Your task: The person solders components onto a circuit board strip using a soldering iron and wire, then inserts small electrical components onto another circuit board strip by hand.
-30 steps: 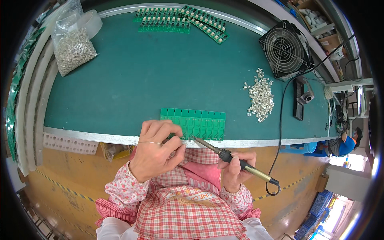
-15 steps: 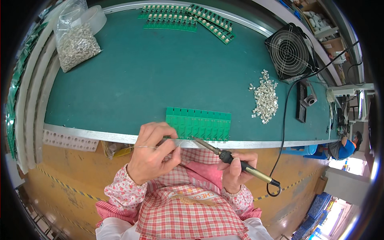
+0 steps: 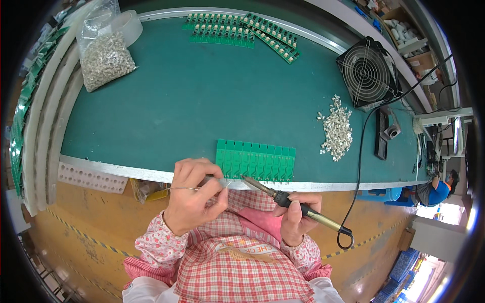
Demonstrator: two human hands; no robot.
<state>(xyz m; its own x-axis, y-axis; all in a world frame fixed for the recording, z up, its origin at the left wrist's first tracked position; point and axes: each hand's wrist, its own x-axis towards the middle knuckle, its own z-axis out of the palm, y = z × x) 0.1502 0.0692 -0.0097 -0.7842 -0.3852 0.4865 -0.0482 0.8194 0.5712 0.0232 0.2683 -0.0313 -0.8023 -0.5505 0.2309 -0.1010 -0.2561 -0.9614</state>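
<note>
A green panel of joined circuit boards (image 3: 255,160) lies at the table's near edge, its row of pins toward me. In my right hand (image 3: 300,217) is a soldering iron (image 3: 297,207), gripped like a pen. Its tip points up and left and reaches the near edge of the panel, toward the left part. My left hand (image 3: 196,194) pinches a thin solder wire (image 3: 184,188) at the panel's near left corner. The wire's end pokes out by the fingertips, near the iron's tip; whether they touch I cannot tell.
Small white connectors (image 3: 337,129) are heaped at the right, near a black fan (image 3: 366,70) and an iron stand (image 3: 382,134). The iron's black cord (image 3: 359,166) runs along the right. Finished-looking boards (image 3: 222,34) lie at the back; a connector bag (image 3: 106,63) sits at the left.
The whole view has shifted slightly, with the table lower and further right. Against the panel, the iron's tip sits a little further left. Both hands keep their grips.
</note>
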